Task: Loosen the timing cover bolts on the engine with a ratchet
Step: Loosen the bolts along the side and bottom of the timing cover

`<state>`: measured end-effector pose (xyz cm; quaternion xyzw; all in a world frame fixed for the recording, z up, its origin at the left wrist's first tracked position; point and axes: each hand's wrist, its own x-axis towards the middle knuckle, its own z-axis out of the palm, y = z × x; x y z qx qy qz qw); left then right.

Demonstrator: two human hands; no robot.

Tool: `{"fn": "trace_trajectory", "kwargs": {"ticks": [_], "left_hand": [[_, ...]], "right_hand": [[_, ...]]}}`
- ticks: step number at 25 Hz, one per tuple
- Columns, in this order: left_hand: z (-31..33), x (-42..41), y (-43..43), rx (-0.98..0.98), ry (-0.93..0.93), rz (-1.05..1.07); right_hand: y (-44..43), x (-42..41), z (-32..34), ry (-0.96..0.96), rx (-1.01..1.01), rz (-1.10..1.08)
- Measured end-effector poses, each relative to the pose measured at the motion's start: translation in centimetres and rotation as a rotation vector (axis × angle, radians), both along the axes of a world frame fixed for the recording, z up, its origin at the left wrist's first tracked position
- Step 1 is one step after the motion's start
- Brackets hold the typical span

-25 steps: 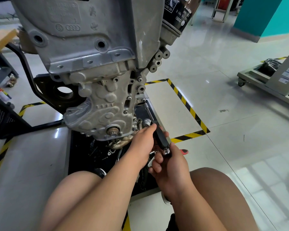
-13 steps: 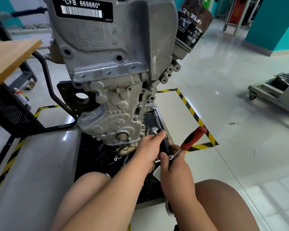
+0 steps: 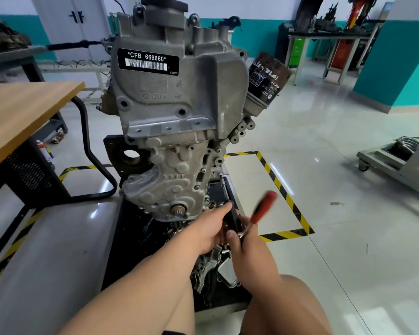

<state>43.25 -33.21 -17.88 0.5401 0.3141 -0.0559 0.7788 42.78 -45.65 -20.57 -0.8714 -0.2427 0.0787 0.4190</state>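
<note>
A grey aluminium engine (image 3: pixel 174 112) stands upright on a black stand, its lower timing cover (image 3: pixel 167 187) facing me with small bolts along its right edge. My left hand (image 3: pixel 208 228) is closed around a black part just right of the cover's bottom corner. My right hand (image 3: pixel 247 243) grips the ratchet (image 3: pixel 261 209) near its metal head; the red and black handle points up and to the right and is blurred. What the ratchet head sits on is hidden between my hands.
A black oil filter (image 3: pixel 267 78) sticks out at the engine's upper right. A wooden bench top (image 3: pixel 22 114) is at left. Loose metal parts (image 3: pixel 218 269) lie in the black tray under my hands. A wheeled cart (image 3: pixel 397 163) stands at right. Yellow-black floor tape (image 3: pixel 283 194) borders the stand.
The camera view has risen, showing more of the engine. The ratchet's red handle has swung up from behind my hands to point up and right. Both hands stay at the cover's lower right.
</note>
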Motion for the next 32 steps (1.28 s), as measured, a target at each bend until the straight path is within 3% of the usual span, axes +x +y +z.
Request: {"fn": "trace_trajectory", "kwargs": {"ticks": [2, 3, 5, 7, 9, 13, 16, 18, 22, 25, 27, 29, 32], "left_hand": [[-0.9, -0.2, -0.5, -0.103, -0.043, 0.028], [-1.2, -0.3, -0.6, -0.120, -0.064, 0.050], [-1.7, -0.5, -1.0, -0.080, -0.075, 0.084], [-1.9, -0.8, -1.2, -0.011, -0.067, 0.116], [-2.1, -0.9, -1.1, 0.001, -0.053, 0.133], [-2.2, -0.8, -0.6, 0.026, -0.045, 0.181], [-2.5, -0.7, -0.5, 0.041, -0.050, 0.200], [-2.5, -0.7, -0.5, 0.026, -0.031, 0.178], [-2.1, -0.9, -0.6, -0.112, -0.056, 0.133], [-2.7, -1.3, -0.7, 0.019, -0.069, 0.059], [-3.1, -1.4, -0.7, 0.089, -0.060, 0.050], [-3.2, -1.4, -0.6, 0.111, -0.068, 0.071], [-3.2, -1.2, -0.1, 0.140, -0.074, 0.100]], "right_hand": [[0.6, -0.2, -1.2, 0.400, 0.419, -0.119], [0.9, -0.2, -1.5, 0.576, 0.532, -0.193], [1.3, -0.4, -1.6, 0.877, 0.676, -0.244], [1.4, -0.4, -1.4, 1.029, 0.757, -0.238], [1.4, -0.4, -1.6, 0.959, 0.690, -0.242], [1.6, -1.7, -1.7, 0.371, 0.313, -0.144], [1.9, -2.1, -2.1, 0.172, 0.187, -0.116], [2.0, -2.0, -2.2, 0.247, 0.260, -0.128], [1.9, -1.3, -1.9, 0.629, 0.481, -0.217], [1.3, -0.6, -1.1, 1.062, 0.876, -0.263], [1.1, -0.4, -0.7, 1.184, 0.928, -0.244], [1.2, -0.6, -1.0, 1.101, 0.857, -0.271], [1.3, -1.3, -1.4, 0.594, 0.515, -0.302]]}}
